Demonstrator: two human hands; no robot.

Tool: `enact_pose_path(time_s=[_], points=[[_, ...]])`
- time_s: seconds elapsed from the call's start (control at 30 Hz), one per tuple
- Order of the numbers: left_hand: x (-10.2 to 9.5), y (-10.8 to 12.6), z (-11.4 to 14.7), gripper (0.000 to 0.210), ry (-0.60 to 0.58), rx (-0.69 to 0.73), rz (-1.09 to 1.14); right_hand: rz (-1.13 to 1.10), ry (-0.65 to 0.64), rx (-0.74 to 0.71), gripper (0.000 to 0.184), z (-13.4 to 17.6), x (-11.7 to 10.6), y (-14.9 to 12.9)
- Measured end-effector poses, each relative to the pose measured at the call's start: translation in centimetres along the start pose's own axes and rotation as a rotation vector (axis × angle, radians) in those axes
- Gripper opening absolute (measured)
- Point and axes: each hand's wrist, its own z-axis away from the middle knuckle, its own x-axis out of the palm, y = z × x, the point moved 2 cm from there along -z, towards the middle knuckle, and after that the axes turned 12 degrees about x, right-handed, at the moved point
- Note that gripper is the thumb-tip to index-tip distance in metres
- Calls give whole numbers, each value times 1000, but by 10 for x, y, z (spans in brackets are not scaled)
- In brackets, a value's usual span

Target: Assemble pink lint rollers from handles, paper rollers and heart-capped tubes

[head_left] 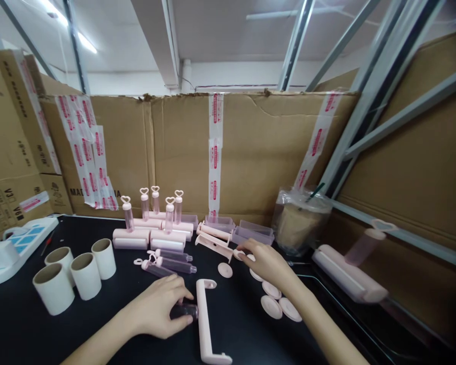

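Note:
My left hand (160, 307) is closed round a translucent tube handle (187, 311), its end against the back of a pale pink U-shaped bracket (202, 319). The bracket lies in front of me, with its two arms pointing right. Farther right, my right hand (268, 263) reaches out, its fingers pinching a round pink disc (238, 254). Several more discs (271, 307) lie below and beside that wrist, and a single disc (225, 270) rests to the left of the fingers. Beyond my left hand are loose purple-tinted tubes (175, 264) with heart-shaped loops.
Assembled pink rollers (131, 239) with upright handles stand at the back, beside more pink brackets (215, 241) and translucent covers (254, 231). White cardboard cores (53, 289) and a power strip (26, 243) are left. A bagged drink cup (300, 220) and another roller (349, 274) are right.

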Motion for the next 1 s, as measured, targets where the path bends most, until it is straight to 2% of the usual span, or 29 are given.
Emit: enact_pose_path(time_s=[0.1,0.2,0.27,0.37,0.43,0.5,0.57,0.63,0.83,1.0], points=[[-13,-7,1,38,88,15,-43,88,2,25,22,-1,2,3],[-44,-22,12,27,340,-62,-304,144,-3,33,22,-3,8,7],[-67,-35,26,25,534,-211,-593,163,-10,20,20,-3,13,8],[-87,-55,49,28,622,-462,-888,182,-24,1,17,-5,22,10],[-89,-66,62,34,570,-611,-965,196,-32,6,14,-6,27,11],[-86,-74,70,40,450,-726,-952,208,-42,17,11,-8,30,13],[-82,-79,73,41,317,-786,-902,216,-59,16,8,-9,33,14],[-80,-81,72,37,238,-799,-868,220,-70,11,6,-10,35,15],[-83,-75,66,35,213,-809,-734,232,-27,26,14,-11,37,16],[-81,-65,63,49,167,-818,-624,217,-12,41,20,-12,39,16]])
